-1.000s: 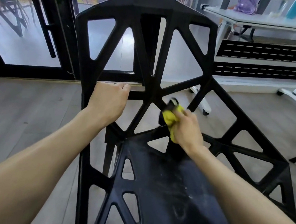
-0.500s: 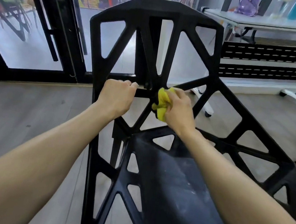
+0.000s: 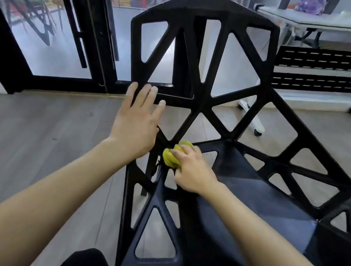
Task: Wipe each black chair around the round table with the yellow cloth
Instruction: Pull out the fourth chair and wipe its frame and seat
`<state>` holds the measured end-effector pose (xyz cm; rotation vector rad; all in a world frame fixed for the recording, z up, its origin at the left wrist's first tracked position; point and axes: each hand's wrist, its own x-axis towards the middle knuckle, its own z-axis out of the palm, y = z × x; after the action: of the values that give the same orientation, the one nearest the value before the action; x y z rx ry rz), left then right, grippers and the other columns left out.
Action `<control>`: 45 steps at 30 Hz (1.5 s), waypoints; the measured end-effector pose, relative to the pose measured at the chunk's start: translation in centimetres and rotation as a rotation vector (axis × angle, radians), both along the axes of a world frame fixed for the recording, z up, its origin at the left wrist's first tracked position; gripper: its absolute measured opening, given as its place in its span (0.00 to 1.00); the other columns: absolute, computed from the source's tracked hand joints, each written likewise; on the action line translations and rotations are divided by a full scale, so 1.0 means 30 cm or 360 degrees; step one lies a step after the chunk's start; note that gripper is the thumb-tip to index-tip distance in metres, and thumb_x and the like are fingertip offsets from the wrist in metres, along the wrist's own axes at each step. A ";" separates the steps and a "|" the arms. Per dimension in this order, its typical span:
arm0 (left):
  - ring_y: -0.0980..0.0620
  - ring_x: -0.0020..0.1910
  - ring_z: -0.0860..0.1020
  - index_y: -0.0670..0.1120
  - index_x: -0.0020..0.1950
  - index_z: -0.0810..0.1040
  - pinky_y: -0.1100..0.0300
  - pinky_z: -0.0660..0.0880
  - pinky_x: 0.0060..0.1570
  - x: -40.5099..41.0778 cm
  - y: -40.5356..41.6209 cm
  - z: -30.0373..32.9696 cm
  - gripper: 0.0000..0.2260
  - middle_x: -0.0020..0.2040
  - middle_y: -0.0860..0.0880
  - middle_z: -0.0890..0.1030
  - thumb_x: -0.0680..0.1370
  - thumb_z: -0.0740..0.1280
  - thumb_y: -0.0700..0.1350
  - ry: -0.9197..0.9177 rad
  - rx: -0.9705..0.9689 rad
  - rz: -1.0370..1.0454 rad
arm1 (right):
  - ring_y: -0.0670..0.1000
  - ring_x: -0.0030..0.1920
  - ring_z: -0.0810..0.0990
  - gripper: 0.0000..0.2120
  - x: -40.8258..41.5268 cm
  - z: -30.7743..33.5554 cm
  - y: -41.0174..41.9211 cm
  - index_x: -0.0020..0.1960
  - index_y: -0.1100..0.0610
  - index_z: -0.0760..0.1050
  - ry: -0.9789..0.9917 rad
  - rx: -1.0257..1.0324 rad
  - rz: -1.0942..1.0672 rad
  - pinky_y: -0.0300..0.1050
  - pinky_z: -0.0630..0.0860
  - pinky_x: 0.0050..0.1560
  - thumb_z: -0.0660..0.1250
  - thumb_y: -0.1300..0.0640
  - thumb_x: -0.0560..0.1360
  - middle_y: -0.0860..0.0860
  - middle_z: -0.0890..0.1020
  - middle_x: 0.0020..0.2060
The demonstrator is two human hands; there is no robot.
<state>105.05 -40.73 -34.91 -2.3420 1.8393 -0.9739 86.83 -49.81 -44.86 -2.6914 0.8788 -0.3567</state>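
A black chair (image 3: 210,10) with an open triangular lattice back and seat fills the middle of the view. My right hand (image 3: 192,170) grips a bunched yellow cloth (image 3: 172,157) and presses it against the low joint where the back's struts meet the seat. My left hand (image 3: 137,119) is spread with straight fingers, fingertips over the horizontal bar of the chair back at its left side. The round table is out of view.
Black-framed glass doors (image 3: 55,39) stand behind the chair on the left. A white desk on castors (image 3: 318,22) with black slotted panels stands at the back right. Grey wood-look floor (image 3: 24,135) lies to the left. A dark shape shows at the bottom edge.
My right hand has moved the cloth down from the back's central bar to the joint near the seat. My left hand has let go of the bar and spread its fingers.
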 end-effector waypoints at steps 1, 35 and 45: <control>0.36 0.85 0.55 0.44 0.85 0.62 0.36 0.49 0.84 -0.029 0.055 -0.013 0.33 0.85 0.35 0.57 0.81 0.66 0.51 0.0218 -0.0147 0.0006 | 0.57 0.67 0.71 0.30 -0.052 0.008 0.028 0.73 0.49 0.75 0.0019 -0.0016 0.0097 0.50 0.68 0.73 0.63 0.57 0.71 0.51 0.76 0.69; 0.39 0.48 0.85 0.44 0.69 0.75 0.52 0.80 0.48 -0.016 0.020 -0.056 0.24 0.88 0.39 0.50 0.74 0.72 0.30 0.1151 -0.0312 0.0053 | 0.60 0.67 0.70 0.27 -0.086 -0.072 -0.036 0.69 0.44 0.80 0.0106 -0.0087 0.0180 0.56 0.70 0.72 0.62 0.53 0.71 0.55 0.77 0.70; 0.33 0.52 0.83 0.44 0.67 0.76 0.54 0.75 0.48 -0.013 0.004 -0.053 0.22 0.88 0.40 0.51 0.76 0.71 0.29 0.1169 -0.0311 0.0094 | 0.62 0.61 0.70 0.26 -0.221 -0.049 -0.129 0.67 0.44 0.79 0.0278 -0.0161 -0.0343 0.59 0.74 0.66 0.59 0.48 0.71 0.55 0.75 0.67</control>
<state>104.66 -40.62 -36.49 -3.1476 1.8951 -0.2925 80.19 -53.69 -46.32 -2.7582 1.2382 -0.2180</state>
